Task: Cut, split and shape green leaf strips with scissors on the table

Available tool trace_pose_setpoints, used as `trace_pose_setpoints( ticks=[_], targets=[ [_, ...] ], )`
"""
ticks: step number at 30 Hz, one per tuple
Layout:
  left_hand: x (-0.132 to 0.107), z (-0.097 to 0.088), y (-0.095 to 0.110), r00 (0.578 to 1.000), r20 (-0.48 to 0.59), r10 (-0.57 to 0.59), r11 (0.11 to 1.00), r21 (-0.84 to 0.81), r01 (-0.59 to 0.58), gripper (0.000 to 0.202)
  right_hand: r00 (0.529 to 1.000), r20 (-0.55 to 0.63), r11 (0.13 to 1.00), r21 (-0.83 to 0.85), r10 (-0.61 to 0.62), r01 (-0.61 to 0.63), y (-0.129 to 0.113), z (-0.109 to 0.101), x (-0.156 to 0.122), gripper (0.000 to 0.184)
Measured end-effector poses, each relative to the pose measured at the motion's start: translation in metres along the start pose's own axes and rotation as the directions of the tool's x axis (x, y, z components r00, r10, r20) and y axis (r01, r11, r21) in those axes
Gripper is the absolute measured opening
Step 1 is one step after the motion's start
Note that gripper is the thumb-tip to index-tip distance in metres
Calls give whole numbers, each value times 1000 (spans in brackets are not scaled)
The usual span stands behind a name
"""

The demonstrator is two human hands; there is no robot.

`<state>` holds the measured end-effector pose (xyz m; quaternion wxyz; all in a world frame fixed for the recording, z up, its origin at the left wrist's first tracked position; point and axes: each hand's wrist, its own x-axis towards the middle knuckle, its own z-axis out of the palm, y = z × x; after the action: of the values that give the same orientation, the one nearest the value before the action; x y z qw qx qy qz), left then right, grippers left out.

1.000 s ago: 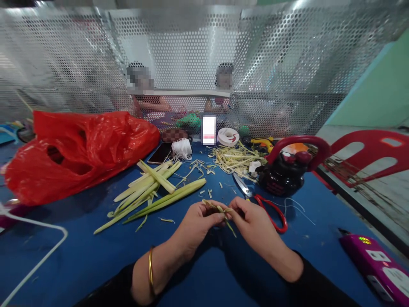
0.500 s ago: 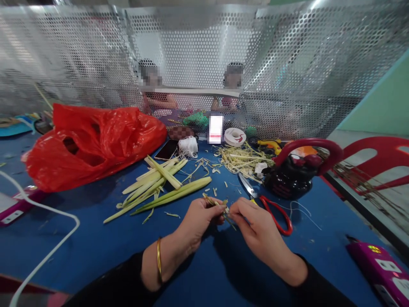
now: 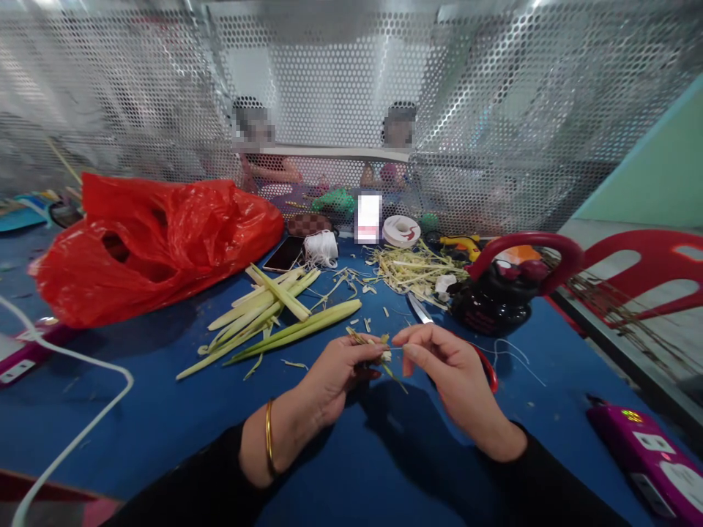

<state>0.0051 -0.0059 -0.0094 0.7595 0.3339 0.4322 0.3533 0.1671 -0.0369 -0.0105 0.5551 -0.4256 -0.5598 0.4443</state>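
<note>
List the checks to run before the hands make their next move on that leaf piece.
1. Left hand grip on the leaf piece: ok, pinched between thumb and fingers, held above the table.
2. Right hand pinch: cannot tell; its fingertips sit close together at the piece's end, and what they hold is too small to see.
3. Scissors at hand: ok, they lie just beyond the right hand, handles partly hidden.
4. Spare leaf strips: ok, piled on the table beyond the left hand.
5. Kettle apart from the right hand: ok.
</note>
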Motion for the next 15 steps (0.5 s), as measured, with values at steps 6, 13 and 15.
trace_pose_setpoints(
  ticks=[6, 13, 15],
  targets=[
    [-1, -1, 0, 996, 78, -53, 993, -98, 61, 14, 985, 45, 939, 297, 169, -174, 2, 4, -2, 17],
    [0, -3, -2, 988, 119, -95, 992, -67, 103, 17, 949, 4, 946, 79, 315, -315, 1, 4, 0, 21],
    [1, -4, -4, 983, 156, -98, 993, -44, 106, 16, 943, 1, 942, 35, 333, -333, 0, 5, 1, 19]
  ],
)
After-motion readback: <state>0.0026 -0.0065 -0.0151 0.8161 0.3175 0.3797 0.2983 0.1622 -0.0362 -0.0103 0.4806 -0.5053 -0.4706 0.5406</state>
